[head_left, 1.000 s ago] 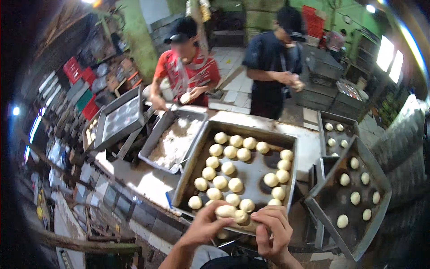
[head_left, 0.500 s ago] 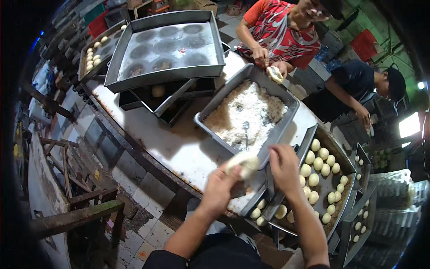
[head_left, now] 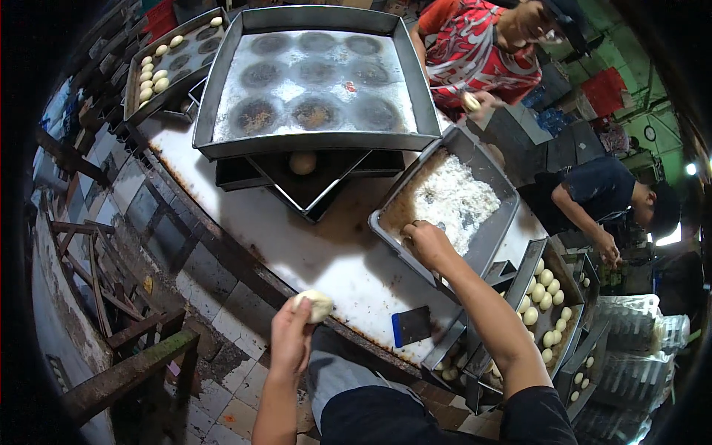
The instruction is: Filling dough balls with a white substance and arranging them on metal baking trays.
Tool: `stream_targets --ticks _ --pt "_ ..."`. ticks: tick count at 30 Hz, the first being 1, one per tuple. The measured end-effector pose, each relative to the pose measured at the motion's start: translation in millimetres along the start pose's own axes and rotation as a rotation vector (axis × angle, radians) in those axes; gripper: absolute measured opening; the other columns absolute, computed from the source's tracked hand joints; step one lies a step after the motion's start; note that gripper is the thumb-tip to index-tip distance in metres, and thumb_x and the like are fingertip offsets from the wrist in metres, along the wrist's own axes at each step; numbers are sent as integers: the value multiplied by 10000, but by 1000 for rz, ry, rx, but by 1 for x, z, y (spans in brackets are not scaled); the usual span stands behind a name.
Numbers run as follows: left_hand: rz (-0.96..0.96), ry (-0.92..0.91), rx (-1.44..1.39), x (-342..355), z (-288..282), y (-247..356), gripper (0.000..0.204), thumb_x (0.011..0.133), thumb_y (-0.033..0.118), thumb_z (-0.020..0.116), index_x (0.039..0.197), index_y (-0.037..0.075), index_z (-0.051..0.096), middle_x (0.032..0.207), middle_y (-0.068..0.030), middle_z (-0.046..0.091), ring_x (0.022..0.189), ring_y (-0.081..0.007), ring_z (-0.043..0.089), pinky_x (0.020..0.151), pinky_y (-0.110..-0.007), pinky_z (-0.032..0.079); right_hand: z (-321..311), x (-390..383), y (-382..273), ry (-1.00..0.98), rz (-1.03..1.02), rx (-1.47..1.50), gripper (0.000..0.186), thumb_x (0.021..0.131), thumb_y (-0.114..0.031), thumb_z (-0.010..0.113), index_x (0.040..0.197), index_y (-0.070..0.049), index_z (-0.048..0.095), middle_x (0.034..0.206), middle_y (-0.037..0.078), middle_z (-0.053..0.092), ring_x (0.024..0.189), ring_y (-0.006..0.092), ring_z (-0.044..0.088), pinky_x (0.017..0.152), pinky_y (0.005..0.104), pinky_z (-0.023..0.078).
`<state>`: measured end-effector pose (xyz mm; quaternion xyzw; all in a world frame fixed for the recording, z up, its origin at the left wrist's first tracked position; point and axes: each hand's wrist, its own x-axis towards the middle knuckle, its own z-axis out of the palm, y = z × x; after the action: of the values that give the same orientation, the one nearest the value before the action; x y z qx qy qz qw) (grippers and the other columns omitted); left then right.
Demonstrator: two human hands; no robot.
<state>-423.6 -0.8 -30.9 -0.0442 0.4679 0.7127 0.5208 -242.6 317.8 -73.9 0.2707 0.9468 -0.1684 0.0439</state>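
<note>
My left hand (head_left: 297, 326) is closed on a flattened piece of pale dough (head_left: 317, 305) at the front edge of the worktop. My right hand (head_left: 423, 241) reaches into the grey tub (head_left: 394, 249) of white crumbly filling (head_left: 456, 193), fingers curled at its left part; what they grip, if anything, is hidden. Right of my forearm, a metal tray (head_left: 565, 300) holds many pale dough balls (head_left: 546, 277). A small dark scraper with a blue edge (head_left: 410, 326) lies on the white worktop (head_left: 304, 259) between my hands.
A large metal pan (head_left: 315, 144) with round dark marks sits atop stacked trays. Another tray of dough balls (head_left: 150, 74) is at back left. One co-worker in red (head_left: 482, 59) holds dough across the worktop; another in dark clothes (head_left: 593, 193) stands right. A wooden railing (head_left: 130, 371) is lower left.
My view has swung left. My right hand has moved from the tub's near edge into the filling. My left hand has lowered, still holding the dough.
</note>
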Motion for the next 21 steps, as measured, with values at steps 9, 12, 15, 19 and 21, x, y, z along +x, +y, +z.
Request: stream_targets --ticks 9,12,15,19,21 --pt "-88 -332 58 22 144 -80 376 1052 193 587 1315 -75 568 1105 -101 692 935 -168 681 874 -300 560 -110 -111 -63 341 40 550 191 879 -96 730 1054 -19 731 889 152 714 792 288 699 740 354 559" --pt "-171 -475 -70 -16 194 -101 352 1111 245 435 1284 -34 562 1133 -100 659 991 -160 660 930 -340 560 -122 -181 -62 374 -116 256 315 890 -103 717 1185 -12 659 1002 166 658 927 335 636 817 404 534" --pt "-172 -463 -63 -57 228 -132 426 1128 290 358 1381 -24 496 1234 -124 638 1060 -201 654 943 -366 537 -147 -252 -53 483 -132 226 434 874 -95 715 1253 74 587 1139 215 633 1029 366 613 896 424 519" --pt "-169 -534 -33 -123 269 -179 486 1122 347 348 1411 -28 458 1308 -155 626 1152 -249 656 974 -410 551 -166 -353 -13 505 -126 259 623 815 -130 778 1359 66 544 1381 259 533 1229 420 530 1053 466 449" --pt "-194 -555 24 -157 293 -201 482 1118 350 362 1396 -28 471 1286 -136 640 1086 -213 677 906 -360 563 -176 -399 9 450 -42 390 743 780 -166 813 1411 59 493 1463 265 451 1322 441 462 1109 476 400"
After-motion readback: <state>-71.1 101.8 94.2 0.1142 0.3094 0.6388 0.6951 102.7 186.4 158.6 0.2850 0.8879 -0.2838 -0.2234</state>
